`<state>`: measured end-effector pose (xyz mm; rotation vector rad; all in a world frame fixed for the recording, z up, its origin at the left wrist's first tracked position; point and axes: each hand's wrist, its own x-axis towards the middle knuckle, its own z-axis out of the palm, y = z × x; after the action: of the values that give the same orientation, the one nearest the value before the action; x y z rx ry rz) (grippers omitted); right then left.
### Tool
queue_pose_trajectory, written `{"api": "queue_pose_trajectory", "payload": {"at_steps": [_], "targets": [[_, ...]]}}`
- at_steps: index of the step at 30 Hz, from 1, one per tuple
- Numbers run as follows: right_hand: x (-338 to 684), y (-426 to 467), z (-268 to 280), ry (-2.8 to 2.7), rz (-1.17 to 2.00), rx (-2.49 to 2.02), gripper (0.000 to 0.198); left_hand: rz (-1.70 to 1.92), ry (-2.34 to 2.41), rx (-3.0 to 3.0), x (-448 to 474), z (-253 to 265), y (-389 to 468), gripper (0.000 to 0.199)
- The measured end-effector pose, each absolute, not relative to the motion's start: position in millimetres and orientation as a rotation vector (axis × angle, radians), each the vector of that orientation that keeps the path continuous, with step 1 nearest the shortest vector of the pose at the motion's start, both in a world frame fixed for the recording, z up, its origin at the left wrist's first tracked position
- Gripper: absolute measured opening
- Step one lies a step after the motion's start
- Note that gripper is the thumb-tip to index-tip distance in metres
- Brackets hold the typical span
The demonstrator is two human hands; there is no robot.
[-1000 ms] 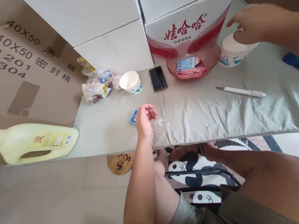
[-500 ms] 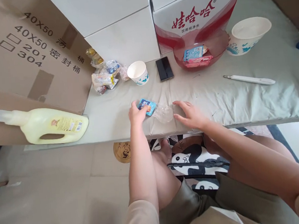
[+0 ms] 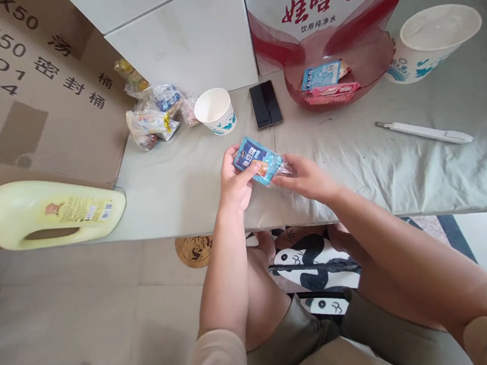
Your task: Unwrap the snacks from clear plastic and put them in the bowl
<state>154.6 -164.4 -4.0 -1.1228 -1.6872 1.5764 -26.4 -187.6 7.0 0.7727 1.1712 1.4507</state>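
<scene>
A blue snack packet point(image 3: 247, 153) with white lettering is held above the cloth-covered surface. My left hand point(image 3: 235, 178) grips its left side, thumb lying across its front. At the packet's right end my right hand point(image 3: 307, 177) pinches a crumpled clear plastic bag point(image 3: 284, 169). The bag touches the packet; whether the packet is partly inside it I cannot tell. The fingertips of my right hand are partly hidden behind the plastic.
Behind my hands are a white paper cup point(image 3: 215, 112), a phone point(image 3: 266, 104), and a red bowl point(image 3: 342, 95) of snack packets. To the right are a larger paper bucket point(image 3: 432, 44) and a white cutter-like tool point(image 3: 426, 131). Wrapped snacks point(image 3: 155, 116) and a yellow bottle point(image 3: 57, 215) are left.
The blue packet and clear bag have been lifted off the surface and brought together. My right hand has moved left and closed on the bag. The camera view has shifted closer.
</scene>
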Motion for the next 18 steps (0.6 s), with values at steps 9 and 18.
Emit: {"api": "queue_pose_trajectory", "payload": {"at_steps": [9,18], "targets": [[175.3,-165.4,3.7,-1.240,1.816,-0.780,0.034,1.367,0.955,0.439,0.7,14.7,-189.5,0.032],[187.2,-158.0,-9.4,-1.562,1.246,-0.975,0.077,1.174,0.906,0.252,30.2,20.7,-188.5,0.016]]}}
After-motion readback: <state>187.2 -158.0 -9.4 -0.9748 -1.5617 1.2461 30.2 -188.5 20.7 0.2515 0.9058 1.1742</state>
